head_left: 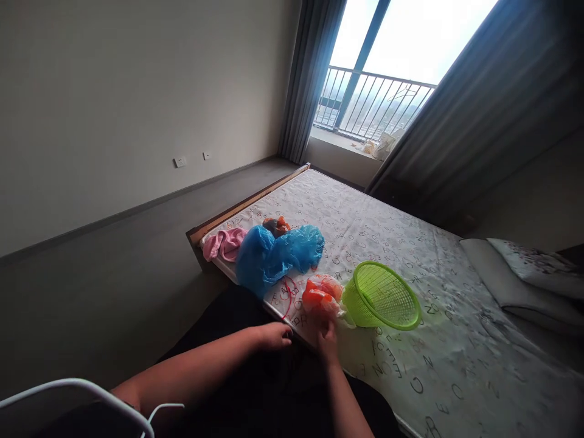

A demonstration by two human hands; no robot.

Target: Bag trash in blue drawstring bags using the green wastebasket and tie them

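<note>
My right hand rests on the bed's near edge, its fingers touching a clear plastic bag of orange things. Whether it grips the bag is unclear. My left hand lies at the mattress edge beside it, fingers curled, with nothing visible in it. A lime green plastic basket sits tilted just right of the bag. A crumpled blue plastic bag lies farther left, with a small orange and dark object behind it and a pink cloth at the bed's corner.
The mattress wears a sheet printed with letters. Pillows lie at the right. A white rail curves at the bottom left. Grey floor and a wall fill the left; curtains and a balcony window stand beyond.
</note>
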